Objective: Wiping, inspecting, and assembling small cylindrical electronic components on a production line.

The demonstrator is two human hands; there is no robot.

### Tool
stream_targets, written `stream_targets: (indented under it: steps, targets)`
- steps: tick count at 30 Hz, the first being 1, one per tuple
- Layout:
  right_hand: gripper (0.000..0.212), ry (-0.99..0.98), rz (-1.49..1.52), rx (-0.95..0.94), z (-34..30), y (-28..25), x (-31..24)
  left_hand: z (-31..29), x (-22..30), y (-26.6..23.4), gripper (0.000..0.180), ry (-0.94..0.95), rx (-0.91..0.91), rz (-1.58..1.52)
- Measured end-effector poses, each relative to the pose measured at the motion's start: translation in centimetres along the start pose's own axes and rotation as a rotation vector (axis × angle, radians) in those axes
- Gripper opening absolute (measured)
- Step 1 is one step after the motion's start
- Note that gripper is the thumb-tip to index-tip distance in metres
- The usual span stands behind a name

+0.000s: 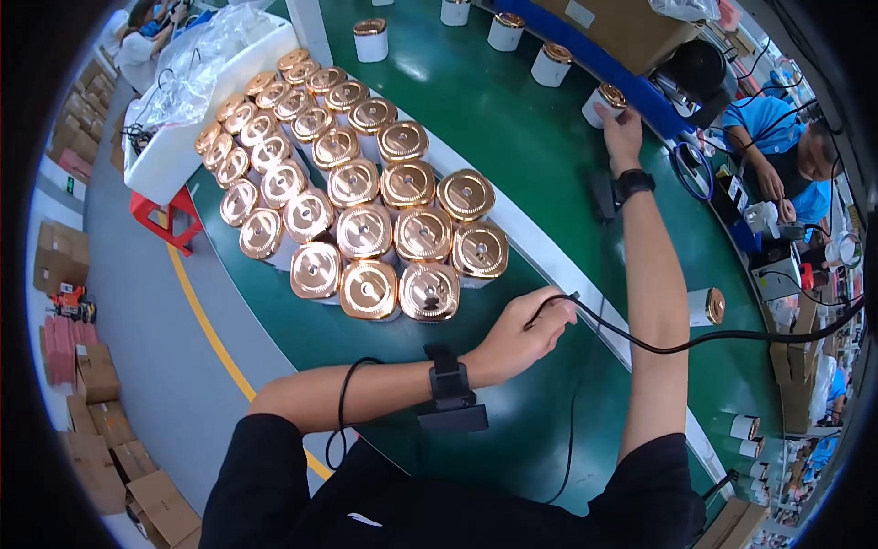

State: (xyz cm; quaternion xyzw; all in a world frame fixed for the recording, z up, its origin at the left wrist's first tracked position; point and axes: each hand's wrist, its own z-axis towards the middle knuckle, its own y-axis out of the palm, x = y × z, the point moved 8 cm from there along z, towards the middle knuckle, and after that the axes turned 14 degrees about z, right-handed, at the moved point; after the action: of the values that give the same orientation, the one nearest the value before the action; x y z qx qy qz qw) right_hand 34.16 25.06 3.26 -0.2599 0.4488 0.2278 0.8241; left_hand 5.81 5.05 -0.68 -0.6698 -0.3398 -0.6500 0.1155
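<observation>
My right hand (624, 135) reaches far across the green conveyor belt, its fingers closed on a white rounded-square canister with a shiny copper-coloured top (605, 99). Nearer to me, my left hand (529, 337) is closed around a black cable (658, 349), which loops over its fingers and runs off to the right. In front of that hand, many similar canisters (364, 231) with copper tops stand upright, packed in close rows on the green table. One canister at the near edge of the group (428, 293) has a dark mark on its top.
More canisters (370, 41) stand spaced out along the belt, one (706, 307) beside my right forearm. A white metal rail (549, 261) divides table from belt. At far left sits a white bin (174, 156) with plastic bags, above a red stool (169, 220). A co-worker in blue (777, 128) sits at right.
</observation>
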Motion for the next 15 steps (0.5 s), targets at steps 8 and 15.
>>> stream_targets:
  steps: [8, 15]
  targets:
    - [0.047, 0.606, 1.216, -0.029, -14.4, -4.1, -4.9, -0.6, 0.2, -1.3, 0.028, -0.002, 0.07, -0.058]
    - [0.047, 0.506, 0.886, -0.018, -25.1, -9.8, -8.1, -1.0, 0.7, 0.8, 0.03, 0.009, -0.069, -0.007]
